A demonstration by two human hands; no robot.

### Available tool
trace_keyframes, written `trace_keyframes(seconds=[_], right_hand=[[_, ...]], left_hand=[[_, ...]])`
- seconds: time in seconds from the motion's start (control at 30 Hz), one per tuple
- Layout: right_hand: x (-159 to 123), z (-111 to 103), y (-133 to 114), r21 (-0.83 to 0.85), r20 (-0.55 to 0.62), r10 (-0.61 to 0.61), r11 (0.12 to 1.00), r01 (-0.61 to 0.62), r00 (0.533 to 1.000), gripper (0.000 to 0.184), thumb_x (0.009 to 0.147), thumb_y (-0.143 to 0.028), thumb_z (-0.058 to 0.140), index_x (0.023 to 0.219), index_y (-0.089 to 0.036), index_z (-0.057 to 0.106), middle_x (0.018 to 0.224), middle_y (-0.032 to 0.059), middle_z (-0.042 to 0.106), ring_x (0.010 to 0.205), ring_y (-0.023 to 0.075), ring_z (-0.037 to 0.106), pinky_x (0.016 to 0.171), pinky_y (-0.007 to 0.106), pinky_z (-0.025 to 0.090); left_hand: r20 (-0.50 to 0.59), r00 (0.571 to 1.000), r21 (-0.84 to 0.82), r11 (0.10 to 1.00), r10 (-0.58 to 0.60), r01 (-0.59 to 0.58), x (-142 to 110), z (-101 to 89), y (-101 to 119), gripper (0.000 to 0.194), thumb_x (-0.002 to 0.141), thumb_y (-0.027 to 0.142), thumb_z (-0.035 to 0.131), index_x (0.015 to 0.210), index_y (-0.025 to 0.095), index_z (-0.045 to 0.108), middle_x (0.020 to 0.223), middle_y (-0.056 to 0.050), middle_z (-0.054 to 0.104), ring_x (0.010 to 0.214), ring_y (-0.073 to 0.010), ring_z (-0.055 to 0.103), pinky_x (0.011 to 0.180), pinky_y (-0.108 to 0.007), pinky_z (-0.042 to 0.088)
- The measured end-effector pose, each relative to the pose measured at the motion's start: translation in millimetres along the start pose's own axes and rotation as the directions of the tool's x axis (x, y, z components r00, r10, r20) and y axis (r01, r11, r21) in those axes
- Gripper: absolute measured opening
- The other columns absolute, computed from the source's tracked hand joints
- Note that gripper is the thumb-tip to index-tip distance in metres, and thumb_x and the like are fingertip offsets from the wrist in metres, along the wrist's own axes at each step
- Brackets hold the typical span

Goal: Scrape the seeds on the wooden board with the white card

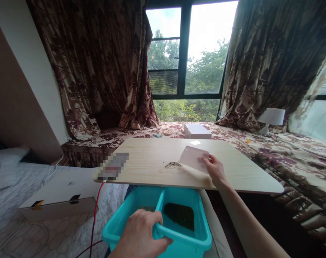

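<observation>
My right hand [216, 169] grips a thin, pale pinkish flat scraper card [193, 157] by its right end, tilted over the wooden tabletop [149, 150]. Just left of the card's lower edge lies a small heap of dark and light grains [173, 165]. Below the table's near edge is a turquoise two-compartment bin [206, 233]. My left hand [142, 233] is closed around the bin's near rim, at the end of the divider. Dark granular matter [180, 215] lies in the right compartment; a few pale grains show in the left one, partly behind my hand.
A pixelated phone-like device [113, 166] with a red cable [97, 208] lies at the table's left end. On the bed at left is a white box [63, 193]. Another white box [197, 131] and a lamp [272, 117] stand on the window ledge beyond.
</observation>
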State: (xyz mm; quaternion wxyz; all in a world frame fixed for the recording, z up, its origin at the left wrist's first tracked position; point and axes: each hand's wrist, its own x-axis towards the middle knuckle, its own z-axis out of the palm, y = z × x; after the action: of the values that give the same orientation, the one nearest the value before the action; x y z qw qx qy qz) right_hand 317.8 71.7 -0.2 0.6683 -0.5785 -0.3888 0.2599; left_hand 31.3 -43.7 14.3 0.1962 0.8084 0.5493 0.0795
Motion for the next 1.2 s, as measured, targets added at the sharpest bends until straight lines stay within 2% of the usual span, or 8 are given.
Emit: trace_keyframes(seconds=[0.27,0.47,0.6,0.77,1.0,1.2], right_hand=[[-2,-5,-5,-0.034,-0.005,-0.003,0.999,0.003,1.0,0.031,0.065,-0.031,0.063,0.091,-0.014,0.065,0.075,0.0061,0.071,0.061,0.0168,0.066,0.053,0.024,0.051],[-5,-1,-10,-0.033,0.058,0.018,0.999,-0.016,0.998,0.028,0.063,-0.029,0.063,0.088,-0.015,0.066,0.071,0.0045,0.071,0.06,0.017,0.066,0.053,0.025,0.051],[-1,-6,-9,-0.025,0.034,-0.001,1.0,0.002,0.999,0.03,0.064,-0.029,0.063,0.09,-0.015,0.066,0.074,0.005,0.072,0.06,0.0168,0.066,0.054,0.025,0.052],[3,-14,-4,-0.013,0.0,0.001,1.0,-0.001,1.0,0.031,0.063,-0.029,0.065,0.09,-0.013,0.066,0.071,0.006,0.072,0.061,0.0172,0.066,0.054,0.025,0.052],[-2,-2,-3,0.02,0.016,0.071,0.997,-0.071,0.997,0.026,0.061,-0.025,0.065,0.085,-0.015,0.066,0.069,0.0042,0.071,0.056,0.0158,0.065,0.051,0.023,0.052],[2,-4,-4,0.037,0.003,0.053,0.998,-0.053,0.999,0.029,0.06,-0.027,0.066,0.087,-0.015,0.067,0.069,0.0043,0.071,0.057,0.0171,0.066,0.05,0.025,0.053]], left_hand=[[0.024,0.999,0.006,0.999,-0.036,0.035,1,-0.7,2,0.018,0.065,0.035,0.063,0.081,0.025,0.064,0.084,-0.001,0.064,0.089,-0.0209,0.054,0.076,-0.027,0.036],[0.012,1.0,-0.006,1.0,0.015,-0.015,4,4.3,-6,0.019,0.065,0.034,0.063,0.081,0.025,0.064,0.084,-0.001,0.065,0.088,-0.021,0.055,0.076,-0.027,0.036],[0.003,1.0,-0.006,1.0,0.022,-0.022,5,8.3,-10,0.02,0.064,0.035,0.063,0.081,0.025,0.064,0.084,0.0,0.065,0.088,-0.0211,0.055,0.076,-0.027,0.036],[0.015,1.0,0.002,1.0,0.0,0.0,3,5.4,-4,0.019,0.064,0.034,0.062,0.081,0.025,0.064,0.085,-0.001,0.065,0.089,-0.0211,0.055,0.076,-0.027,0.036],[0.021,1.0,-0.002,1.0,-0.012,0.012,2,1.4,-2,0.019,0.064,0.034,0.062,0.082,0.025,0.065,0.084,-0.001,0.065,0.09,-0.0207,0.055,0.077,-0.026,0.037],[0.022,0.999,0.007,0.999,-0.034,0.034,2,2.3,-3,0.019,0.064,0.034,0.063,0.081,0.026,0.064,0.084,0.0,0.064,0.09,-0.0204,0.054,0.078,-0.026,0.037]])
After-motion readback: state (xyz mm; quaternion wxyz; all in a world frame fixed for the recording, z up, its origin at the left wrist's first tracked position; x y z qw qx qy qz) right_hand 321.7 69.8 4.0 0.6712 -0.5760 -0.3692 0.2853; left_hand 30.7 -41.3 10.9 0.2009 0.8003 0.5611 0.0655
